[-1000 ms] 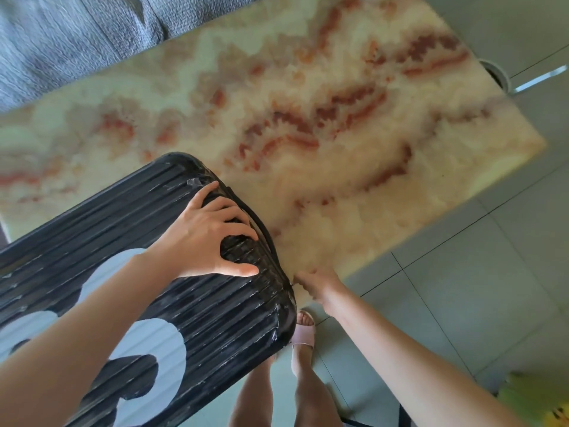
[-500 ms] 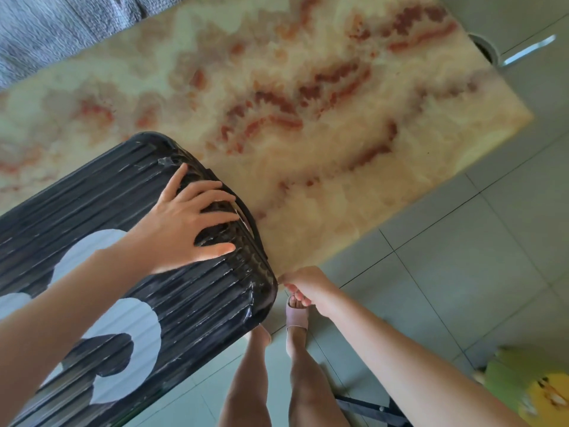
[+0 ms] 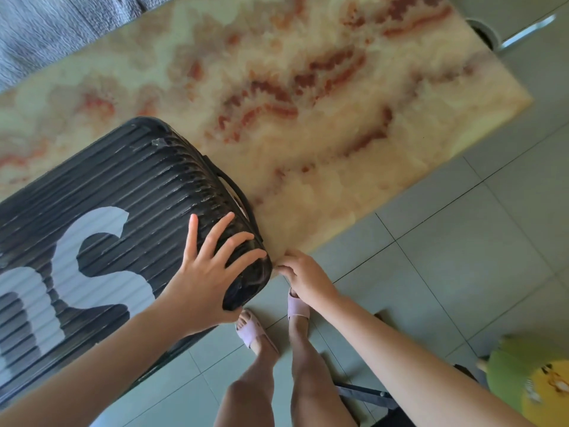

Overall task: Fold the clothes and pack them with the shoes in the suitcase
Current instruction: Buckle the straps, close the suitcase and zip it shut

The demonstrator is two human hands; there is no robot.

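Observation:
A black ribbed hard-shell suitcase [image 3: 123, 186] with large white letters lies shut on the marble table [image 3: 338, 103], its near corner jutting over the table edge. My left hand [image 3: 206, 272] presses flat on the lid at that corner, fingers spread and straight. My right hand [image 3: 303, 277] is just beside the corner, fingers curled and pinching at the suitcase's side seam. The small thing it pinches is hidden by the fingers. No clothes or packed shoes are visible.
A black carry handle [image 3: 231, 186] runs along the suitcase's right side. Grey sofa fabric [image 3: 61, 26] lies beyond the table. Below are grey floor tiles, my feet in pink slippers [image 3: 255, 331], and a yellow-green object [image 3: 529, 380] at the lower right.
My left hand slid from near the handle to the lid's near corner and flattened out. My right hand stayed pinching at the corner seam.

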